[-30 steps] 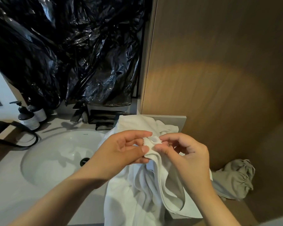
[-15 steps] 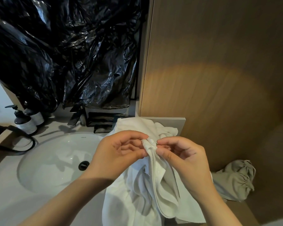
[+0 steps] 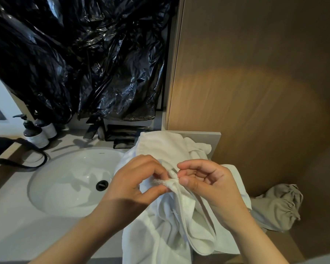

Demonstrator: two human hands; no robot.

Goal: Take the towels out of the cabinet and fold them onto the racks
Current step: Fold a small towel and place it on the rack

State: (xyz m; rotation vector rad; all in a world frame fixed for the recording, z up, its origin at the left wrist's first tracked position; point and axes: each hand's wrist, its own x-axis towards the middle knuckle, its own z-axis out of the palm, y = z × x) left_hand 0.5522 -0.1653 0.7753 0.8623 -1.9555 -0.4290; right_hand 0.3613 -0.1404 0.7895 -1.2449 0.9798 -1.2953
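A white towel (image 3: 166,221) lies crumpled on the counter's right end, draping over the front edge and reaching back to the wooden wall. My left hand (image 3: 139,183) and my right hand (image 3: 206,185) meet above it, each pinching the same bunched edge of the towel between thumb and fingertips. The edge is pulled up into a short ridge between the two hands. No rack is in view.
A white sink basin (image 3: 71,180) sits left of the towel, with two dark pump bottles (image 3: 34,132) and a black strap (image 3: 17,161) behind it. Black plastic sheeting (image 3: 80,54) hangs above. A wooden panel (image 3: 255,82) stands right; a beige cloth bag (image 3: 278,208) lies below it.
Both hands kept pinching the towel edge and shifted their grip slightly, drawing the edge taut between them. The view drifted a little to the left.
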